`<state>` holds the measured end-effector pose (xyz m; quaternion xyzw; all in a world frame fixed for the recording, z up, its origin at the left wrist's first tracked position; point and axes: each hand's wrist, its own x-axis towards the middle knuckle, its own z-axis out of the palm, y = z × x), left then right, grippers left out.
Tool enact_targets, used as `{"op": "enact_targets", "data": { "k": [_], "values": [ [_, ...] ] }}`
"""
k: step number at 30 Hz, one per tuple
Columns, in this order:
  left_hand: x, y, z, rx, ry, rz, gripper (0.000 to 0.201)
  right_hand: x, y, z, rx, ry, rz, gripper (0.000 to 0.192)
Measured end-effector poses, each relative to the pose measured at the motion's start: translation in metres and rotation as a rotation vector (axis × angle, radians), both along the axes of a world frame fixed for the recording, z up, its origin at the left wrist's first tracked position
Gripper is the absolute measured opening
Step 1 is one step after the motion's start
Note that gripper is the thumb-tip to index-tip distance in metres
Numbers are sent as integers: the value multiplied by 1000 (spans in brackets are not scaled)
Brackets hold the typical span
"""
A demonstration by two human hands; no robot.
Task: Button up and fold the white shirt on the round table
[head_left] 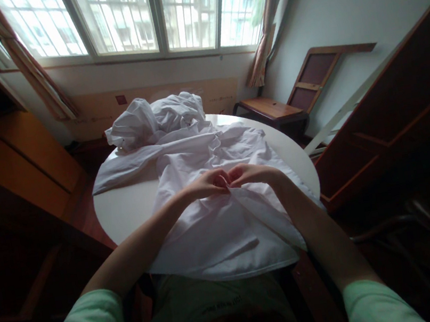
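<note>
A white shirt (210, 237) lies spread over a round white table (121, 212), its hem hanging at the near edge and one sleeve (130, 165) stretched out to the left. My left hand (212, 182) and my right hand (243, 174) meet at the middle of the shirt's front. Both are closed, pinching the cloth along the front opening, which is lifted a little there. Below my hands the two front edges lie apart in a narrow V. Whether a button is between my fingertips is hidden.
A heap of crumpled white garments (168, 117) sits at the table's far side. Beyond it are a barred window (121, 19) and curtains. A wooden chair (271, 107) stands at the back right, and dark wooden furniture (387, 124) rises on the right.
</note>
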<state>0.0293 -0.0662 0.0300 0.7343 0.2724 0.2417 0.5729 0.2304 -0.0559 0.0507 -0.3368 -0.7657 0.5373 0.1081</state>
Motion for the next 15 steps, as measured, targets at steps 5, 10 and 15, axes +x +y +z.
{"op": "enact_targets", "data": {
  "k": [5, 10, 15],
  "values": [
    [2, -2, 2, 5, 4, 56, 25, 1, -1, 2, -20, 47, 8, 29],
    [4, -1, 4, -68, -38, 80, 17, 0, -4, 4, -21, 81, 19, 30],
    [6, -1, 3, -112, -73, 128, 13, -5, -7, 1, -39, 98, 117, 36]
  ]
}}
